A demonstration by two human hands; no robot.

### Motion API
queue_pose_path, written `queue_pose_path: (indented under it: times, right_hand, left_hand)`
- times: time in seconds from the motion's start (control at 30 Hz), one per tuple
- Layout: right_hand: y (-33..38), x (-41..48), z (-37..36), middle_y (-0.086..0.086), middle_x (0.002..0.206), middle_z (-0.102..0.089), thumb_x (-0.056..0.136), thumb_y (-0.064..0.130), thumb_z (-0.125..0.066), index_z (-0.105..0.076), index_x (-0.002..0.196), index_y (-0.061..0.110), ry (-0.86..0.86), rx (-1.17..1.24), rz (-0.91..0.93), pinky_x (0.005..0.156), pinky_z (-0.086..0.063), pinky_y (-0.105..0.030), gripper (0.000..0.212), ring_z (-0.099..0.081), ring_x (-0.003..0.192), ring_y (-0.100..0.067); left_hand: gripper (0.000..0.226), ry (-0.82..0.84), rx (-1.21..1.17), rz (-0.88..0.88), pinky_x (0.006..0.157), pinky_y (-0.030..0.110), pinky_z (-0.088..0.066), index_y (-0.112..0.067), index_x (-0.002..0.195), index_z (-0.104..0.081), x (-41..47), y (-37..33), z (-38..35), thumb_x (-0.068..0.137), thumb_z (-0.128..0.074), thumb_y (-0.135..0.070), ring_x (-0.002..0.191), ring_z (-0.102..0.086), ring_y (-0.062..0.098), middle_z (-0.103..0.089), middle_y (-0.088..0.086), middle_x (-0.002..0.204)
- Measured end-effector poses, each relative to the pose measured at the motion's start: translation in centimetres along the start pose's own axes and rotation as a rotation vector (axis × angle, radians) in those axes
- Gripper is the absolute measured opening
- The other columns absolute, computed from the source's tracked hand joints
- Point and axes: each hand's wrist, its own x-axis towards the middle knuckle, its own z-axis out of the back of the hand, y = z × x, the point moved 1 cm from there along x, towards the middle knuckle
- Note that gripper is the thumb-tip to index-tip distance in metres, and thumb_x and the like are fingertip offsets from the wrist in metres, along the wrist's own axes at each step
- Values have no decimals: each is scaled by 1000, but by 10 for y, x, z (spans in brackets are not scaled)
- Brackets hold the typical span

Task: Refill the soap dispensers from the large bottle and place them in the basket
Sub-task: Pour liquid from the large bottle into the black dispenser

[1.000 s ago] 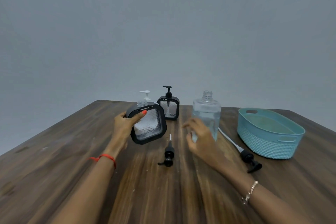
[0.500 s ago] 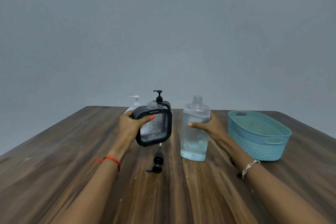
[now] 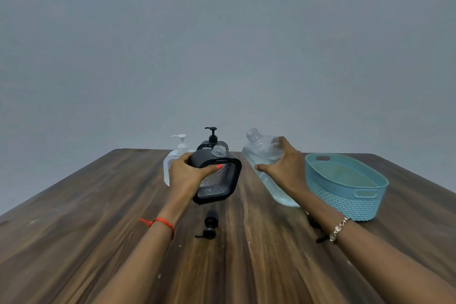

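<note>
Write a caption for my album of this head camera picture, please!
Left hand holds an open black dispenser while right hand tilts the large bottle toward it.

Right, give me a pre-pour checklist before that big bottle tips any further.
1. Large bottle uncapped: ok, its neck is open.
2. Black dispenser open: ok, the pump is off and its clear neck is bare.
3. Both held firmly: ok, left hand wraps the dispenser, right hand wraps the bottle; each grip is closed.
4. Mouths lined up: not ok, the bottle's neck sits apart from and to the right of the dispenser's neck.
5. Dispenser upright: not ok, it is tilted and lifted off the table.
6. Basket ready: ok, it stands empty on the right.
</note>
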Motion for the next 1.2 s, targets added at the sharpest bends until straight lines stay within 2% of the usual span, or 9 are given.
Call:
queue_pose_path:
  times: [0.1, 0.17, 0.23, 0.3, 0.43, 0.57, 0.8, 0.97, 1.2]
  right_hand:
    - [8, 5, 8, -3, 86, -65, 59, 19, -79, -55, 106, 16, -41, -73, 63, 61, -37, -26, 54, -60, 79, -28]
    - [11, 7, 11, -6, 91, -67, 61, 18, -77, -55, 112, 15, -48, -125, 96, 63, -34, -25, 56, -61, 81, -30]
    - [11, 7, 14, -6, 92, -67, 62, 16, -75, -55, 113, 16, -49, -170, 128, 63, -34, -25, 55, -61, 82, -30]
    - [11, 6, 16, -5, 94, -67, 62, 15, -72, -54, 114, 17, -46, -222, 161, 65, -35, -27, 55, -61, 84, -30]
    - [10, 4, 21, -6, 99, -66, 62, 11, -70, -54, 117, 14, -32, -337, 225, 68, -36, -29, 57, -61, 88, -31]
    - [10, 2, 26, -9, 92, -67, 62, 7, -68, -56, 117, 11, -42, -408, 286, 67, -42, -34, 56, -61, 82, -34]
    - [10, -1, 33, -11, 87, -67, 59, 0, -68, -59, 114, 8, -51, -477, 331, 64, -40, -33, 56, -60, 75, -35]
    - [7, -2, 36, -11, 92, -67, 60, 0, -66, -57, 116, 7, -28, -507, 335, 69, -42, -35, 57, -59, 80, -34]
    - [6, -5, 38, -11, 91, -67, 56, -2, -69, -59, 114, 6, 2, -607, 383, 67, -43, -36, 59, -60, 79, -35]
  left_hand:
    - [51, -39, 1, -13, 66, 25, -55, -7, 91, -68, -7, -6, -6, 47, -92, -19, 76, -67, 18, -71, 3, 82]
    - [46, -63, -10, -27, 55, 11, -49, -10, 86, -67, -12, -10, -10, 48, -92, -17, 67, -64, 9, -67, -6, 73]
    - [45, -76, -2, -43, 48, 4, -43, -14, 85, -66, -17, -15, -14, 48, -92, -19, 62, -60, -1, -64, -13, 69]
    - [48, -74, 26, -54, 52, 6, -44, -19, 86, -64, -21, -18, -17, 48, -92, -23, 67, -61, 2, -64, -12, 73]
    - [50, -59, 83, -65, 68, 28, -53, -22, 88, -62, -26, -22, -22, 48, -91, -28, 79, -65, 17, -68, -2, 83]
    - [50, -48, 81, -80, 65, 23, -49, -22, 89, -62, -31, -25, -26, 49, -90, -27, 81, -65, 16, -67, -4, 82]
    - [53, -15, 107, -74, 80, 36, -54, -18, 97, -62, -37, -29, -35, 51, -90, -26, 88, -65, 21, -68, 1, 90]
    - [58, -31, 130, -94, 80, 41, -55, -13, 102, -66, -41, -31, -38, 51, -89, -28, 90, -65, 23, -69, 5, 94]
    - [61, -21, 150, -98, 80, 42, -55, -11, 105, -65, -43, -28, -39, 52, -89, -27, 92, -64, 24, -69, 6, 96]
